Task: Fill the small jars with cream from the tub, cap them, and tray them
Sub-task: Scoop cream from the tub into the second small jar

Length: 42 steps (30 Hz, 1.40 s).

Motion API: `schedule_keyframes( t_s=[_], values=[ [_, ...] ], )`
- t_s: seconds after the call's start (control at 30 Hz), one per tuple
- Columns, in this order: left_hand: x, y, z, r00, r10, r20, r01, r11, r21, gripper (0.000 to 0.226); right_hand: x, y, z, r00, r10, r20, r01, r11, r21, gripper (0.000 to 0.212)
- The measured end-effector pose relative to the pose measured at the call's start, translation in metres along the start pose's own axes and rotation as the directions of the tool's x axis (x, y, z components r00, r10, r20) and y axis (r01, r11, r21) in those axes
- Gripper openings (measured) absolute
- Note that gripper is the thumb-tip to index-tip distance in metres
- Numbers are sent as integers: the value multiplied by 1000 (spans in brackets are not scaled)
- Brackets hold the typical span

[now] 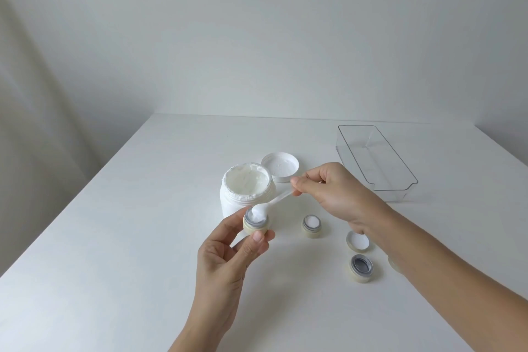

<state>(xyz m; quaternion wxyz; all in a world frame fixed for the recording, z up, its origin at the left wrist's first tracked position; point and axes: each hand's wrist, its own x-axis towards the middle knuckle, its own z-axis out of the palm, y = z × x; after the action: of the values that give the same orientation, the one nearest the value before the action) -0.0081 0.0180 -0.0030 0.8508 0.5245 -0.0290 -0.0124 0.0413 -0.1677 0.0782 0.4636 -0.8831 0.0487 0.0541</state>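
Observation:
My left hand (228,254) holds a small cream-coloured jar (255,225) just in front of the open white tub (247,190), which is full of cream. My right hand (334,190) pinches a small clear spatula (274,203); its tip, loaded with white cream, rests in the mouth of the held jar. A second small jar (312,225) stands on the table with cream in it. A third small jar (361,268) stands open with a grey inside. A loose jar cap (358,241) lies upside down between them. The clear plastic tray (400,177) sits at the right.
The tub's white lid (280,170) lies upside down behind the tub. Something pale is partly hidden under my right forearm (395,264). The white table (128,223) meets a plain wall at the back and a curtain hangs at the left.

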Motion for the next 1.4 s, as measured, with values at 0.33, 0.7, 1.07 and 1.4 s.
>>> schedule_keyframes(
  t_s=[0.33, 0.7, 1.07, 1.4],
  values=[
    [-1, 2, 1, 1000, -11, -5, 11, 1000, 22, 43, -10, -8, -9, 974, -143, -174, 130, 988, -84, 34],
    [-1, 1, 0, 999, -43, -7, 43, 999, 22, 36, -27, 7, 14, 641, -648, -412, 565, 761, -318, 17],
    [0, 3, 2, 998, -59, -24, 57, 997, -46, 35, -35, 35, 7, 268, -918, -293, 645, 397, -653, 8],
    [1, 0, -1, 999, 14, 31, -13, 999, -46, 30, -41, 27, -2, 497, -682, -537, 550, 726, -412, 20]
  ],
)
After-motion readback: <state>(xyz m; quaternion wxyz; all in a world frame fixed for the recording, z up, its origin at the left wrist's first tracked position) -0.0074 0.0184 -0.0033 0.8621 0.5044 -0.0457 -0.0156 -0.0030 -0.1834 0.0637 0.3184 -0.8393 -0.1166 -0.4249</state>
